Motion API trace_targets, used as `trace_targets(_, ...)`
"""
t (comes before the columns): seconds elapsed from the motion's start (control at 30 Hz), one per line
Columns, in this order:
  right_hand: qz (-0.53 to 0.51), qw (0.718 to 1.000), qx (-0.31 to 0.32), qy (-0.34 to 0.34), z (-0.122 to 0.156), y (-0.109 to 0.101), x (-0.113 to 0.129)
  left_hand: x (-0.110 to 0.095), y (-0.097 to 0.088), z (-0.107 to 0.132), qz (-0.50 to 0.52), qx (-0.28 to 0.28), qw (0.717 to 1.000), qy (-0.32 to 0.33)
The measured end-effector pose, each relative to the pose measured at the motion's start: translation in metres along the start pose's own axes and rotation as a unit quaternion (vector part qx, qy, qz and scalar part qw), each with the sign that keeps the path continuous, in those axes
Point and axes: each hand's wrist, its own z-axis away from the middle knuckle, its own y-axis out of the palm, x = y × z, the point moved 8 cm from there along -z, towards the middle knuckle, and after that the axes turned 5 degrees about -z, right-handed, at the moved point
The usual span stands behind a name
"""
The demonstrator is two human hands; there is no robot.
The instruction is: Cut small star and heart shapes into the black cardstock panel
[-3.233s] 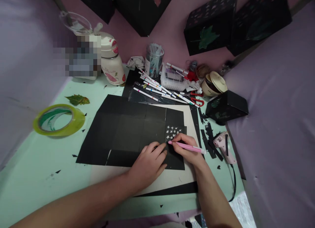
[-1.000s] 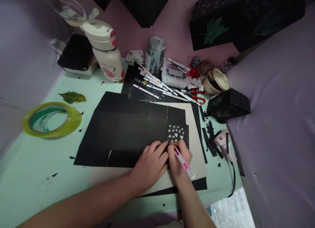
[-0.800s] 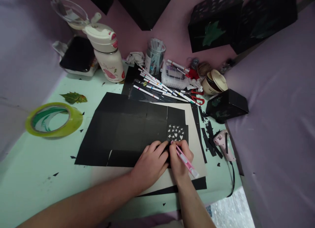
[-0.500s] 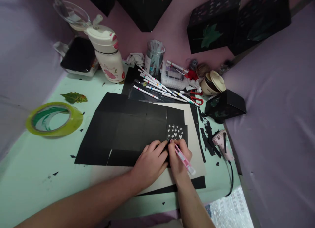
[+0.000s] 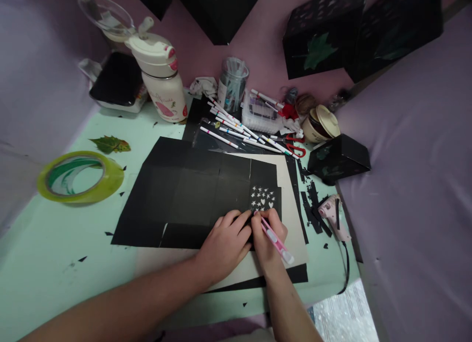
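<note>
Right hand (image 5: 266, 232) grips pink cutter (image 5: 277, 242) on black paper (image 5: 184, 189) — jar (image 5: 230, 88) holds sticks (image 5: 233, 68).

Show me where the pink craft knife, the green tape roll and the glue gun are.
pink craft knife (image 5: 275, 237), head view, middle of its handle.
green tape roll (image 5: 112, 180), head view, right side of the ring.
glue gun (image 5: 331, 213), head view, its pink body.

The worktop (image 5: 47, 253) is carrying a black sheet (image 5: 184, 194) over a beige board (image 5: 292, 224) at centre. A tape roll (image 5: 75, 178) and leaf (image 5: 109, 144) are lying at left, markers (image 5: 236, 128) beside a bottle (image 5: 162, 81) at rear, and a box (image 5: 339, 159), glue gun (image 5: 332, 211) and scraps (image 5: 313, 206) at right.
</note>
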Motion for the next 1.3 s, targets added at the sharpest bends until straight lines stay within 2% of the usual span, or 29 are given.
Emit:
trace_targets(0.37, -0.003, 1.0, -0.015, 0.016, -0.0008, -0.0018, -0.0003, -0.0015, -0.002, -0.0003, -0.002, 0.001, 1.0, 0.002)
trace_targets(0.67, -0.003, 1.0, 0.008, 0.014, -0.0011, 0.0002, -0.0007, -0.0001, 0.0004, -0.0004, 0.001, 0.001, 1.0, -0.001)
trace_targets(0.9, -0.018, 0.999, -0.01, 0.025, -0.0004, -0.0012, -0.0022, -0.0009, -0.0004, 0.0007, -0.004, 0.003, 1.0, 0.003)
trace_targets(1.3, -0.04, 0.999, 0.014, 0.034, -0.0016, 0.0015, -0.0033, -0.0007, -0.0002, 0.0001, -0.009, -0.003, 1.0, 0.003)
